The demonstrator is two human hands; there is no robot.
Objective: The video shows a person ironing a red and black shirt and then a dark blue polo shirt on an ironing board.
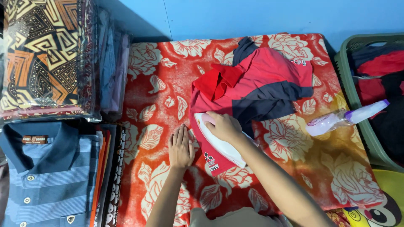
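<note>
1. Head view, looking straight down on a desk (143, 75) covered with a red cloth printed with pale roses.
2. Right hand (225, 126): grip closed around the handle of a white and pink iron (221, 145), sole pressed flat on the lower part of a red and navy polo shirt (256, 84).
3. Left hand (181, 148): grip wide, fingers together, palm flat on the covered desk just beside the shirt's left edge, holding nothing.
4. Shirt position: centre of the desk, collar turned toward the far wall, upper body and sleeve bunched and creased, navy panel folded over itself.
5. Progress, as a judgement: only the lower strip under and beside the iron lies flat; collar, sleeves and upper panels appear unpressed, so most of this garment remains.
6. Spray bottle (343, 118), pale purple, lying on its side near the desk's right edge, well apart from both hands.
7. Green basket (347, 71) at right, loaded with crumpled red and dark garments; apparently unpressed stock.
8. Left side: blue striped polo (46, 172) on top of a folded stack, patterned fabrics in clear wrapping (42, 54) above it; apparently finished pieces.
</note>
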